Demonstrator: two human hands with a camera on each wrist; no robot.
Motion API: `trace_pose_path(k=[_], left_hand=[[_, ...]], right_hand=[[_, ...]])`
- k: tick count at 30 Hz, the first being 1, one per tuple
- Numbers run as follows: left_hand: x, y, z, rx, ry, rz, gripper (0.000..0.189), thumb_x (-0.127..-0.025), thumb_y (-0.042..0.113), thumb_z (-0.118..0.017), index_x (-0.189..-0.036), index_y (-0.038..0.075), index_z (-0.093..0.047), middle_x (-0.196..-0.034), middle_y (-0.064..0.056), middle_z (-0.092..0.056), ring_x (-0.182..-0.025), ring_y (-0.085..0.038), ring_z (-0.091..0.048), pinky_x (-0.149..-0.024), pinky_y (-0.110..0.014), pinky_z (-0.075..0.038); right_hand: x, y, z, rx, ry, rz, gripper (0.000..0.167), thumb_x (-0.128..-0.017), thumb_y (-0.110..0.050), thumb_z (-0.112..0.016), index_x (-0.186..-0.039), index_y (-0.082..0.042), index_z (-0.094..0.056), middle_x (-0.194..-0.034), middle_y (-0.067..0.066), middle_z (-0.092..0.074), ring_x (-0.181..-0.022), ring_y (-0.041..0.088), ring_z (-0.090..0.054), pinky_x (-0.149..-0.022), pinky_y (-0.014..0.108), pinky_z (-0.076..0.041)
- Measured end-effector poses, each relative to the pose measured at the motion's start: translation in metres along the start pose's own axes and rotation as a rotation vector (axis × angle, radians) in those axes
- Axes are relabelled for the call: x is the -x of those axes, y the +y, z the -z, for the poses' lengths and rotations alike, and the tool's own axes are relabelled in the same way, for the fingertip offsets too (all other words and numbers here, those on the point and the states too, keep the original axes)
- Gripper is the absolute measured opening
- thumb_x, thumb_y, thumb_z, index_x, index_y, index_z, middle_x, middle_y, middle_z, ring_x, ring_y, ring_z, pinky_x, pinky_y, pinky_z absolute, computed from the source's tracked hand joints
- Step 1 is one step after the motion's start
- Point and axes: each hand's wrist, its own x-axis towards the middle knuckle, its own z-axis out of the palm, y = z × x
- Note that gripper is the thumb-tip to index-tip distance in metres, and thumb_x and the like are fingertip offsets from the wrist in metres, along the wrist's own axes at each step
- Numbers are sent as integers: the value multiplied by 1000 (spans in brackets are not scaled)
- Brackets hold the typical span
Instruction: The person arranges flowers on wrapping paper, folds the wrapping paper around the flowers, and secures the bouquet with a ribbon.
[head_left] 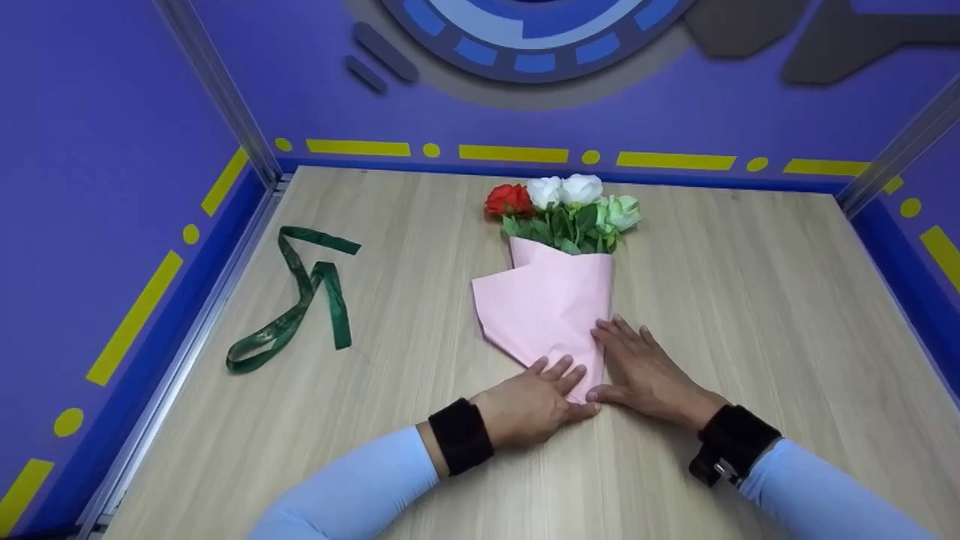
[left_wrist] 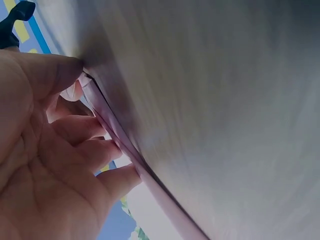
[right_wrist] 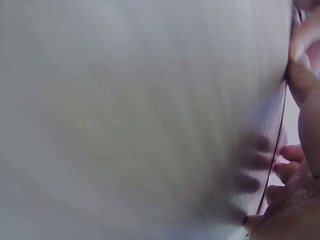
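A bouquet of a red rose (head_left: 508, 200), two white roses (head_left: 581, 190) and a pale green rose (head_left: 621, 213) lies on the table, heads toward the back wall. Pink wrapping paper (head_left: 544, 300) is folded around the stems, hiding them. My left hand (head_left: 529, 405) presses on the paper's lower end with its fingers spread. Along the right edge of the paper rests my right hand (head_left: 649, 375), fingers extended and thumb near the bottom tip. In the left wrist view, fingertips (left_wrist: 125, 177) touch the pink paper. The right wrist view shows fingers (right_wrist: 290, 170) beside the paper's edge.
A dark green ribbon (head_left: 296, 300) lies loosely looped on the left of the wooden table (head_left: 750, 300). Blue walls (head_left: 247, 90) with yellow markings enclose the table at the back and both sides. Metal posts (head_left: 225, 90) stand in the corners.
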Motion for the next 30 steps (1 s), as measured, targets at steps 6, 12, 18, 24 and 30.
trace_pose_path(k=[6,12,18,24,30], left_hand=[[-1,-3,1,13,-28,16,50,-112,29,-41,-161,41,-39,-171,-15,-30,-159,-35,-27,-128,-50,-28],[0,-5,1,28,-32,29,49,-112,30,-41,-160,41,-40,-171,-15,-30,-159,-35,-28,-128,-50,-28],[-1,-2,2,31,-49,39,50,-112,29,-41,-160,42,-39,-172,-13,-28,-160,-33,-26,-128,-50,-28],[-2,3,1,2,-39,28,50,-112,29,-42,-160,43,-40,-172,-12,-30,-160,-33,-27,-128,-49,-29],[-3,2,-2,1,-33,35,50,-112,29,-41,-160,43,-40,-172,-12,-30,-160,-33,-28,-128,-49,-29]], right_hand=[[-25,14,8,-86,9,2,99,-73,-58,-89,-144,0,-51,-164,23,-40,-156,49,-24,-122,74,-16],[-47,24,17,-102,17,39,86,-67,-55,-94,-127,-4,-58,-160,25,-42,-152,48,-33,-121,67,-24],[-68,42,35,-89,38,-5,69,-71,-43,-96,-118,-6,-62,-162,23,-42,-148,48,-36,-117,68,-29],[-78,63,41,-57,53,-66,56,-80,-39,-91,-115,-6,-62,-160,22,-45,-146,48,-41,-116,65,-33],[-58,43,22,143,111,-27,54,-101,-30,-69,-138,7,-55,-158,30,-43,-145,50,-43,-116,66,-36]])
